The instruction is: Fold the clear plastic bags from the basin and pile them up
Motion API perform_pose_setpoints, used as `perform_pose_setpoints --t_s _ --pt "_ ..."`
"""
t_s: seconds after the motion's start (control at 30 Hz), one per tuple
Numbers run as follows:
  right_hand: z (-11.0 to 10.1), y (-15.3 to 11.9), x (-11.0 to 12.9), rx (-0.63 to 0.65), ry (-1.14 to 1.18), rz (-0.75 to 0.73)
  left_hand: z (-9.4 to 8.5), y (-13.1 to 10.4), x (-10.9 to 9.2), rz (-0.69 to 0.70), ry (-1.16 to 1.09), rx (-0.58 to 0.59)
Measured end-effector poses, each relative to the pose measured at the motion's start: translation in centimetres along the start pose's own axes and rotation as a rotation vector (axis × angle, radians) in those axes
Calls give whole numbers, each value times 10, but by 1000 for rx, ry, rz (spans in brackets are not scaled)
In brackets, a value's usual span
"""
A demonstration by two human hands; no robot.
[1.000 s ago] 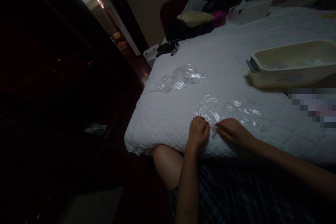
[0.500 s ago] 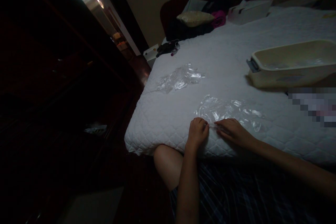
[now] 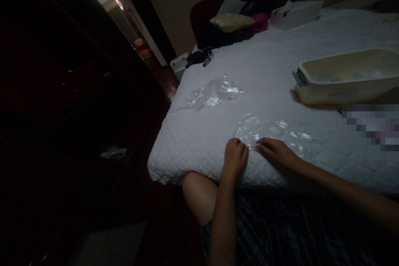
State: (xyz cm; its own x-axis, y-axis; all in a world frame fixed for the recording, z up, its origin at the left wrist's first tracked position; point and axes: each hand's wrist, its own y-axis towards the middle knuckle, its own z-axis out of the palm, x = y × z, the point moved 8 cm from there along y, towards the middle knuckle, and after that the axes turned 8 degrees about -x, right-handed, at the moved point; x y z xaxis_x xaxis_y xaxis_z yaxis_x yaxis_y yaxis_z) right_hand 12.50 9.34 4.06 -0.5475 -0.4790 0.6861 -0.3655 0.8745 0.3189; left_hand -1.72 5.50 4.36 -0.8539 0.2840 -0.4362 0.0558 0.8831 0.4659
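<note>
A crumpled clear plastic bag [image 3: 260,129] lies near the front edge of the bed. At its near left edge, my left hand [image 3: 236,156] is closed, with curled fingers gripping the film. My right hand [image 3: 277,151] reaches in from the right, its thumb and fingertips pinched at the bag's near edge, a short gap from the left hand. The exact fold of film between the fingers is too dim to make out. Farther back and left, a second clear plastic bag [image 3: 215,93] lies crumpled and untouched.
A cream plastic bin [image 3: 343,91] with a grey latch stands on the white quilted bed cover [image 3: 187,149] at right. Toward the headboard are a white box [image 3: 296,14], a yellowish pillow [image 3: 232,22] and a pink roll [image 3: 260,23]. Dark furniture fills the left side.
My right hand has shifted slightly up and back at the bag's near edge. The bag's left edge has drawn in a little; my left hand has barely moved.
</note>
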Motion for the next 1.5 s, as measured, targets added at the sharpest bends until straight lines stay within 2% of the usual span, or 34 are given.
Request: perform_pose_setpoints --t_s 0.13,0.3,0.47,0.7,0.83,0.93,1.0,1.07,1.2,1.37,1.5 --pt "2 4 -4 9 42 51 4 0 0 -2 52 -27" --pt "-2 7 -5 -24 58 47 7 0 -3 2 105 -71" --pt "-11 13 -6 -61 16 18 10 -1 -4 19 160 -100" --pt "-9 21 -9 -32 -139 1 19 0 -3 33 222 -131" --pt "-2 20 -12 -13 -235 -3 12 0 -5 12 225 -207" --pt "2 20 -15 -4 -281 -2 3 -1 -15 57 235 -280" --pt "2 20 -16 -12 -305 -11 3 -2 -24 146 252 -253" --pt "1 21 -13 -33 -328 -51 10 -4 -33 248 288 -161" --pt "0 22 4 -38 -334 -212 25 -8 -37 351 377 -15" --pt "16 24 10 129 -365 -278 29 -9 -39 391 415 -1" --pt "17 29 5 145 -451 -253 29 -11 -41 402 405 -13"
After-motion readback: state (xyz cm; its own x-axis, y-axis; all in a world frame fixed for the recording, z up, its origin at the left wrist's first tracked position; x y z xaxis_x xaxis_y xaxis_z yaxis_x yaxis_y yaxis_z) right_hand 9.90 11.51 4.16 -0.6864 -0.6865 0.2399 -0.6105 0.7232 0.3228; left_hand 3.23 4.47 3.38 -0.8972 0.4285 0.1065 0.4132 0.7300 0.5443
